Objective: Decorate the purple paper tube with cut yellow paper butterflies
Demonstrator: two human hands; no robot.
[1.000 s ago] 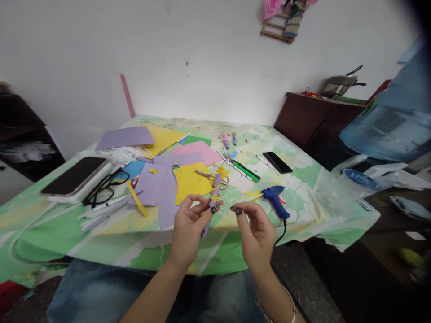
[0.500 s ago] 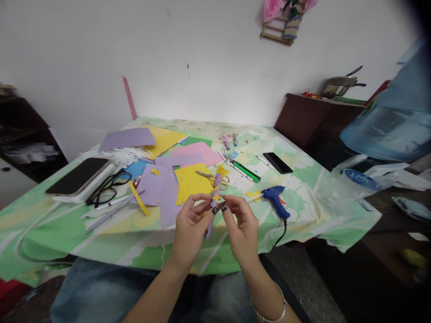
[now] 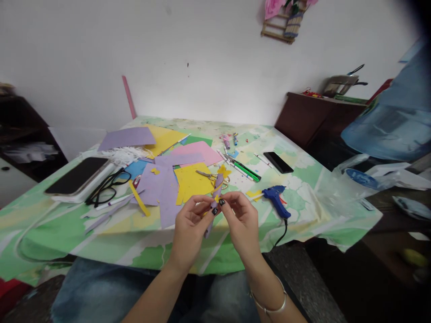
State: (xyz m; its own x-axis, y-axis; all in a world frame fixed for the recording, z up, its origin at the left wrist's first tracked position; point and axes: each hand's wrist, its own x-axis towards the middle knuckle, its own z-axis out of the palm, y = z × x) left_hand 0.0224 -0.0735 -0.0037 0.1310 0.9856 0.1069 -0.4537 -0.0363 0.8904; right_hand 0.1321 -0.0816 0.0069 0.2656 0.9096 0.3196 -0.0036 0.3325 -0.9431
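My left hand [image 3: 189, 226] is closed around a thin purple paper roll [image 3: 218, 181], tilted with its upper end away from me. A yellow paper shape [image 3: 223, 170] tops the roll, and a yellow strip winds around it. My right hand [image 3: 243, 224] is closed too, its thumb pressing a small yellow paper piece [image 3: 217, 197] against the roll's side. Fingers hide part of the piece and the roll's middle. Gold-handled scissors [image 3: 204, 174] lie just beyond the roll on a yellow sheet [image 3: 188, 181]. To the right rests a blue glue gun [image 3: 276, 202].
Purple sheets [image 3: 153, 184] and a pink sheet [image 3: 198, 152] spread over the left and middle. Eyeglasses [image 3: 107, 188] and a phone [image 3: 77, 175] lie at the left. A green utility knife [image 3: 247, 170], another phone [image 3: 278, 162] and small paper rolls [image 3: 226, 141] lie farther back.
My right hand has moved slightly left, and its thumb now presses on the yellow piece at the roll. My left hand has stayed nearly still.
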